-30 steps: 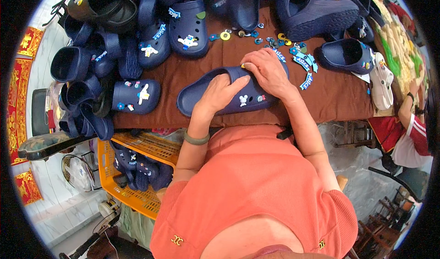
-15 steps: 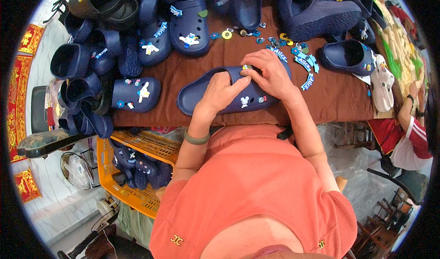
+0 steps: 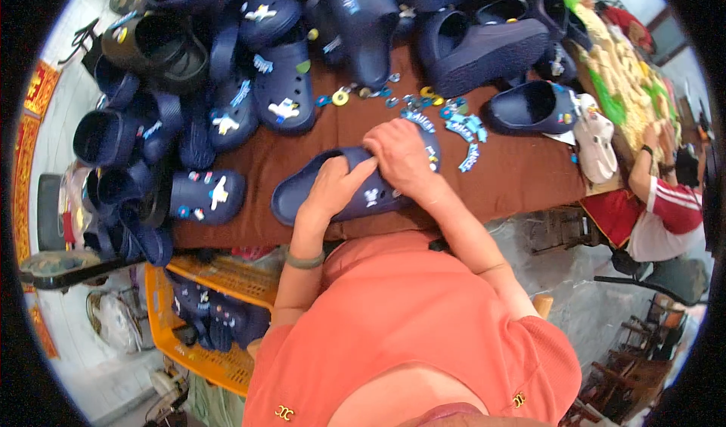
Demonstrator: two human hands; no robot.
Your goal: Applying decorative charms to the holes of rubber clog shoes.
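- Gripping a navy clog with the left hand, with fingers mostly hidden inside the opening and the thumb stretched across the top.
- Curling the right hand over the clog's upper, hiding the fingertips and leaving any pinch on something beneath them impossible to tell.
- Resting the clog on the brown cloth-covered worktop, close to the front edge, heel to the left and toe to the right.
- Showing a white mouse-shaped charm on the near side of the clog's upper, in the gap between the hands.
- Possibly risking a crooked or half-seated charm, through uneven pressing under those covered fingertips.
- Possibly risking a skid or twist of the clog, from a hard push by the right hand against too loose a left-hand hold, or from rumpling of the cloth.
- Possibly risking a tumble off the front edge, because of so little cloth on the near side; perhaps even toward the orange basket, below and to the left.
- Possibly risking a scatter of the light-blue arc-shaped charms and small round charms, by a sweep of the right hand or a knock from the toe.
- Possibly risking a bump into the decorated clog, lying near the heel, by a leftward swing.
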